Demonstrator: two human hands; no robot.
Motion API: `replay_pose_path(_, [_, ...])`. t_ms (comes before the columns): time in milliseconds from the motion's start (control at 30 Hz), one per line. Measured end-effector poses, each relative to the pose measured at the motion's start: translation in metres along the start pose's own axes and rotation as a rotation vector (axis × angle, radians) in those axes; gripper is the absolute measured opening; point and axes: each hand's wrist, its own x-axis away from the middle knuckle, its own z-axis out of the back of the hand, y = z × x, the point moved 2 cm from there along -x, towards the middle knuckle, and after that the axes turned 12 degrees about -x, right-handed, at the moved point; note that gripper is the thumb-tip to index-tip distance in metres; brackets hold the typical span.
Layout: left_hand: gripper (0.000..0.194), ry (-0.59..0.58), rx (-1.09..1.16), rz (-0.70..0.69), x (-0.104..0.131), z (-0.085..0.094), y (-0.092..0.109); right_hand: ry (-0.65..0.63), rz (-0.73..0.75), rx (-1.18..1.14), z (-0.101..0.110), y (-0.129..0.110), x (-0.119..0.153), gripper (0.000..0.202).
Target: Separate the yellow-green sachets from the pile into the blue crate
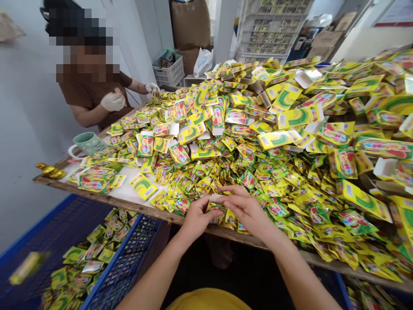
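Note:
My left hand (197,218) is closed around a small yellow-green printed carton (217,207) at the table's front edge. Its white end flap (215,198) stands at the top, between my two hands. My right hand (247,209) reaches over from the other side, fingers stretched out and apart, their tips at the flap; its thumb is hidden. Just beyond my hands lies a heap of small shiny sachets (274,185) in yellow and green. Behind and among them are piled many printed cartons (277,140), some with white flaps standing open.
A blue crate (109,262) with packed cartons stands below left; a blurred carton (26,268) appears above it. Across the table (124,197), a co-worker (97,94) wears white gloves. A mug (87,144) and gold duck figure (50,171) stand at the left corner. White crates (274,32) are stacked behind.

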Motion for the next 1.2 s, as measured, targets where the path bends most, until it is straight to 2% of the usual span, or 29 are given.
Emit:
replay_pose_path(67, [0.031,-0.013,0.047,0.004,0.004,0.001,0.002,0.271,-0.152,-0.23,-0.003,0.01,0.01,0.018])
replay_pose_path(100, [0.032,-0.029,0.072,0.017,0.007,0.002,0.003,0.344,-0.256,-0.365,-0.008,0.015,0.014,0.022])
replay_pose_path(133, [0.033,-0.045,0.099,0.037,0.009,0.004,0.005,0.369,-0.36,-0.503,-0.014,0.02,0.018,0.025])
replay_pose_path(200, [0.033,-0.081,0.157,0.091,0.011,0.006,0.011,0.327,-0.506,-0.732,-0.028,0.025,0.021,0.028])
replay_pose_path(267, [0.027,-0.081,0.231,0.158,0.009,0.009,0.015,0.296,-0.544,-0.829,-0.036,0.024,0.019,0.027])
replay_pose_path(400, [0.022,0.054,0.358,0.252,-0.001,0.014,0.015,0.345,-0.403,-0.716,-0.036,0.016,0.008,0.022])
replay_pose_path(500, [0.027,0.163,0.246,0.222,-0.005,0.017,0.008,0.367,-0.306,-0.639,-0.033,0.015,0.003,0.023])
replay_pose_path(567, [0.029,0.208,0.149,0.185,-0.006,0.018,0.002,0.387,-0.334,-0.652,-0.034,0.018,0.001,0.022])
replay_pose_path(700, [0.028,0.197,0.059,0.108,-0.009,0.019,-0.001,0.458,-0.435,-0.706,-0.038,0.024,-0.002,0.027])
replay_pose_path(833, [0.022,0.16,-0.083,0.024,-0.016,0.023,0.007,0.468,-0.411,-0.642,-0.039,0.025,-0.002,0.023])
replay_pose_path(900, [0.016,0.132,-0.155,-0.061,-0.017,0.025,0.011,0.452,-0.34,-0.576,-0.037,0.025,0.001,0.02])
replay_pose_path(1033, [0.01,0.134,-0.228,-0.25,-0.008,0.032,0.01,0.418,-0.056,-0.302,-0.038,0.02,0.013,0.009])
replay_pose_path(1100, [0.012,0.124,-0.27,-0.32,-0.002,0.031,0.006,0.413,0.049,-0.145,-0.044,0.019,0.022,0.015])
replay_pose_path(1200, [0.017,0.137,-0.307,-0.381,0.003,0.024,0.0,0.377,0.106,0.042,-0.049,0.017,0.036,0.028])
